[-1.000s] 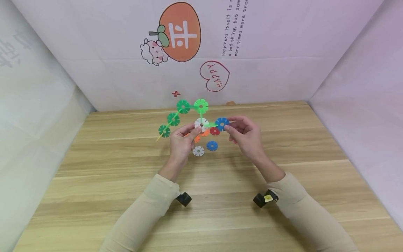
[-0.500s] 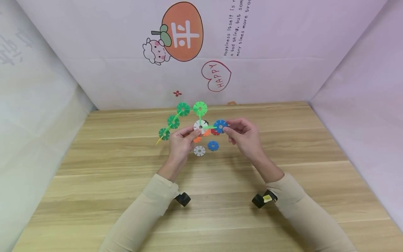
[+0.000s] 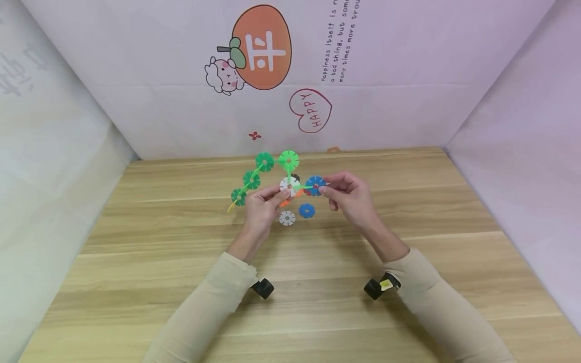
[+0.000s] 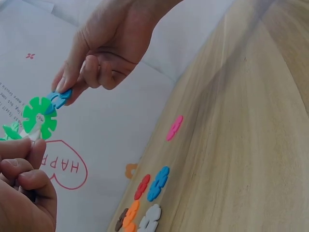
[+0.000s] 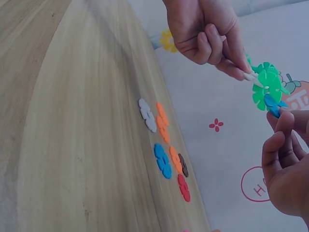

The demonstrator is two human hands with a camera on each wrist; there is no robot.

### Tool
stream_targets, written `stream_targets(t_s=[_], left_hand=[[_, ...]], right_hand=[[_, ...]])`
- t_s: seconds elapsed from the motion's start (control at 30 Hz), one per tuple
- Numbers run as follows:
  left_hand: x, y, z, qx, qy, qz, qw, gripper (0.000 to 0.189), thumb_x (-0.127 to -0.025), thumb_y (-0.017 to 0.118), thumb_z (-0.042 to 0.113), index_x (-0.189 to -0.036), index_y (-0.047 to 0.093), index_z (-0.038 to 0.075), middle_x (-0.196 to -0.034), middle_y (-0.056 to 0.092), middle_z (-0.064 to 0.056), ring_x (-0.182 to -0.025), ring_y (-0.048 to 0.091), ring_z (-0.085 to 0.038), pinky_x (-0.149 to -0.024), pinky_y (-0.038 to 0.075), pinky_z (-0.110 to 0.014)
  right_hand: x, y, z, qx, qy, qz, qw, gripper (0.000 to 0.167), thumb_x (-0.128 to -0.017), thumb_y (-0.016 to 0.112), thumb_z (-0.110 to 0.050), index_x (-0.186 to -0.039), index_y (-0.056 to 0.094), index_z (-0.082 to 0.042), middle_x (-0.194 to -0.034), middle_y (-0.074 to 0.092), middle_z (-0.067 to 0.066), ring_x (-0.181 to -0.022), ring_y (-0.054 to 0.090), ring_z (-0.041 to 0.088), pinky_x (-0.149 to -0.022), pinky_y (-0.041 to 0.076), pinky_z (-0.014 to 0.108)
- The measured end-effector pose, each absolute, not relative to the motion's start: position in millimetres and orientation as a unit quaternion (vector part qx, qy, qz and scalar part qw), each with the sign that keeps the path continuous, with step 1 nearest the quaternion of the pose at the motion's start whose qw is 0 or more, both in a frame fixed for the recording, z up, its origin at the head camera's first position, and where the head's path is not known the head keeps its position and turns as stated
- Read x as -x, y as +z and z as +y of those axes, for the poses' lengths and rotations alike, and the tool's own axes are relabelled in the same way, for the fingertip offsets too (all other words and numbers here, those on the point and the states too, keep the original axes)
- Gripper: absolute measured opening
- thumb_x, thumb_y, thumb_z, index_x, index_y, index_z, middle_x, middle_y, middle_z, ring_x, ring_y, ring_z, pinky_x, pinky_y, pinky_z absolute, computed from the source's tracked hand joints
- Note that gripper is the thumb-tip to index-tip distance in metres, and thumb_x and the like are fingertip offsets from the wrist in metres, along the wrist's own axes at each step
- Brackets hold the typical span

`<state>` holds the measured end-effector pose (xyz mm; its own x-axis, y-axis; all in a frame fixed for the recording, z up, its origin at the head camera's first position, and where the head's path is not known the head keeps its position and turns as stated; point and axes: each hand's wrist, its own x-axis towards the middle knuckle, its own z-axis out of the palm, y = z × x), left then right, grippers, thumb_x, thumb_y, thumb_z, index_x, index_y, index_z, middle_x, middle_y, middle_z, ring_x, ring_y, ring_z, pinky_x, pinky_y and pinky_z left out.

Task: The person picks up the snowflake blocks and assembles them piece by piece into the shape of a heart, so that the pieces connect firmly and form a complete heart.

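Note:
Both hands hold up a chain of notched plastic discs above the table. My left hand (image 3: 262,212) pinches a white disc (image 3: 284,182) between thumb and fingers. A blue disc (image 3: 312,180) is pinched in my right hand (image 3: 355,197). Between these two, a light green disc (image 4: 29,115) stands edge-on to the head view, with the blue disc at its notched rim. From the white disc the chain runs up to another light green disc (image 3: 285,156), then left and down through dark green discs (image 3: 260,157) to a yellow disc (image 5: 167,42).
Loose discs lie on the wooden table (image 3: 317,312) under the hands: white (image 5: 144,110), blue (image 5: 159,153), orange (image 5: 161,115), red (image 5: 183,188), brown (image 5: 183,166) and pink (image 4: 175,128). A printed white sheet (image 3: 386,60) stands behind the table.
Both hands and the chain have come slightly lower in the head view. The blue disc in my right hand has shifted a little left, closer to the white one.

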<state>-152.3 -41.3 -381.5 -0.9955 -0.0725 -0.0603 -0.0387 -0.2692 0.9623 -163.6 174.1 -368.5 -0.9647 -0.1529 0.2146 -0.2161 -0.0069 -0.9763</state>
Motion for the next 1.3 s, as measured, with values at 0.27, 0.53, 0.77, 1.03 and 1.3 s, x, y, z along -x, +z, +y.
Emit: stream_targets(t_s=[0.27, 0.53, 0.77, 1.03, 1.3], left_hand=[[155, -379, -46, -0.035, -0.769, -0.639, 0.002, 0.014, -0.091, 0.074, 0.004, -0.103, 0.075, -0.002, -0.08, 0.07, -0.004, -0.046, 0.036, -0.005, -0.044, 0.027, -0.017], [158, -380, -45, -0.018, -0.757, -0.652, -0.022, 0.017, -0.092, 0.073, 0.006, -0.108, 0.074, -0.002, -0.083, 0.074, -0.006, -0.044, 0.034, -0.005, -0.042, 0.023, -0.018], [158, -381, -43, -0.012, -0.75, -0.66, -0.034, 0.019, -0.094, 0.073, 0.01, -0.111, 0.074, 0.002, -0.087, 0.074, -0.007, -0.043, 0.033, -0.006, -0.041, 0.024, -0.019], [157, -395, -41, 0.012, -0.73, -0.68, -0.066, 0.03, -0.092, 0.075, 0.016, -0.118, 0.07, 0.003, -0.096, 0.075, -0.009, -0.047, 0.044, -0.008, -0.045, 0.036, -0.02], [162, -411, -36, 0.103, -0.581, -0.803, -0.084, 0.038, -0.087, 0.08, 0.015, -0.12, 0.07, 0.002, -0.102, 0.071, -0.006, -0.089, 0.065, -0.021, -0.065, 0.052, -0.03]], right_hand=[[169, -364, 186, -0.125, 0.638, -0.76, -0.016, 0.02, -0.094, 0.072, -0.011, -0.108, 0.068, 0.004, -0.088, 0.07, 0.008, -0.059, 0.056, 0.016, -0.054, 0.051, 0.024], [182, -352, 198, -0.173, 0.542, -0.818, -0.085, 0.018, -0.094, 0.072, -0.012, -0.106, 0.069, 0.001, -0.081, 0.068, 0.011, -0.058, 0.055, 0.019, -0.052, 0.049, 0.028], [182, -346, 202, -0.194, 0.515, -0.828, -0.107, 0.01, -0.096, 0.068, -0.007, -0.102, 0.069, 0.002, -0.082, 0.067, 0.012, -0.059, 0.055, 0.018, -0.052, 0.049, 0.027], [177, -346, 202, -0.188, 0.519, -0.831, -0.076, 0.013, -0.099, 0.066, -0.009, -0.104, 0.068, 0.002, -0.08, 0.063, 0.017, -0.065, 0.056, 0.03, -0.051, 0.045, 0.024], [178, -346, 204, -0.177, 0.517, -0.836, -0.049, 0.017, -0.099, 0.065, -0.012, -0.107, 0.069, 0.002, -0.09, 0.065, 0.013, -0.068, 0.058, 0.028, -0.052, 0.048, 0.025]])
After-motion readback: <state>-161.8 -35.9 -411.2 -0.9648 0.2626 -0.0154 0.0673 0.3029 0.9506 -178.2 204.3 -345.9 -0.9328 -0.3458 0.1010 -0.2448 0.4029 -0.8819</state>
